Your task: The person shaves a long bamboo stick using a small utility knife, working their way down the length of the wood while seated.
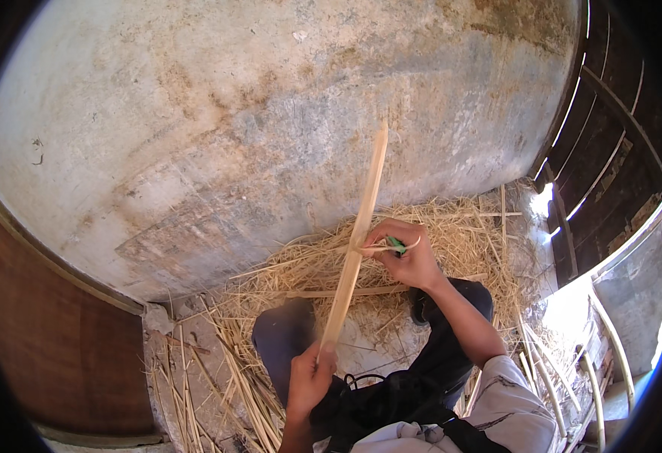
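Note:
A long, pale split-bamboo strip (361, 226) slants up and away from my lap, its far end in front of the wall. My left hand (310, 381) is closed around the strip's near end. Partway up, my right hand (406, 253) is closed at the strip's right side, holding a small tool with a green handle (396, 245). Whatever blade it has is hidden by the fingers and the strip. A thin, curling shaving (410, 246) sticks out beside the green handle, over the right hand.
Loose straw-coloured shavings (459, 241) are heaped along the foot of a stained concrete wall (285, 136). Thin strips (233, 377) lie on the floor left of my legs. A brown panel (59, 325) stands at far left, dark slatted boards (610, 143) at right, with curved canes (610, 340) below.

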Demonstrator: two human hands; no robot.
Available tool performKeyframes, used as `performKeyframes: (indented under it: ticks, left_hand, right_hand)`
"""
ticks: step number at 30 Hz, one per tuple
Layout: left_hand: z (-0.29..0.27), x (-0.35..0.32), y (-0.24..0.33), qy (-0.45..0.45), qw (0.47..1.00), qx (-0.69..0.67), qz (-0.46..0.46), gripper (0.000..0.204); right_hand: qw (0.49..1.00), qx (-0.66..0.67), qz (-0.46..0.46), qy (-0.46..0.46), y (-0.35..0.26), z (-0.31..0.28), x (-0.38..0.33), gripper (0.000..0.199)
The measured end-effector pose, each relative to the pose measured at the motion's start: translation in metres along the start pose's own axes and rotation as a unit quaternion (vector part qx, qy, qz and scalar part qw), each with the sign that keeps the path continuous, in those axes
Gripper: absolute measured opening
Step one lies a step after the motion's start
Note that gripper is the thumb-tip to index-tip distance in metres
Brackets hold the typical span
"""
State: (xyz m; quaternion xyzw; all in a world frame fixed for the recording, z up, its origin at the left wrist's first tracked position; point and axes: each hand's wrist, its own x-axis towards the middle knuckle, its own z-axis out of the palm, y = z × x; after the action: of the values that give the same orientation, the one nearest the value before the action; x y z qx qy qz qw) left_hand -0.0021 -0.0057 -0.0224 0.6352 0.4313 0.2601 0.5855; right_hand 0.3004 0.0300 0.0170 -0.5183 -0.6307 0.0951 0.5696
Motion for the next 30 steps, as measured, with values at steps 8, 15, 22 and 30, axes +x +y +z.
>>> performKeyframes:
  ticks: [8,15,22,30]
  left_hand:
    - [-0.017,-0.002,0.008,-0.081,0.983,-0.119,-0.116,0.04]
    - [-0.019,-0.002,0.0,-0.092,0.978,-0.153,-0.106,0.031]
    - [-0.019,0.002,0.003,-0.092,0.983,-0.139,-0.08,0.024]
    - [-0.01,0.014,-0.005,-0.147,0.979,-0.126,-0.069,0.04]
  right_hand:
    - [0.905,0.382,0.185,-0.021,0.018,-0.015,-0.007,0.013]
    - [0.983,-0.022,0.179,0.03,0.05,-0.047,0.002,0.034]
    - [0.949,-0.295,0.113,-0.002,0.037,-0.043,-0.008,0.052]
    - [0.917,0.257,0.286,-0.102,-0.01,-0.009,-0.001,0.045]
